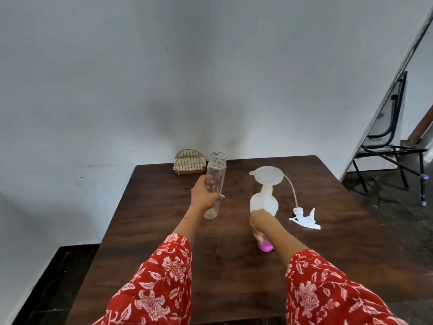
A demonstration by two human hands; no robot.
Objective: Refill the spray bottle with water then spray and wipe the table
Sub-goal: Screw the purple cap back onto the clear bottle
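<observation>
A translucent spray bottle [264, 202] with a pink base stands on the dark wooden table [234, 266]. A white funnel [268, 175] sits in its neck. My right hand [259, 222] is wrapped around the bottle's lower body. My left hand [203, 195] grips a clear, uncapped plastic water bottle [216, 181] that stands upright on the table to the left; it looks empty. The white spray head [304, 218] with its dip tube lies on the table to the right of the spray bottle.
A gold wire napkin holder [189, 163] stands at the table's far edge against the wall. A black metal chair [393, 146] stands on the dark floor to the far right. The table's left edge drops to the floor.
</observation>
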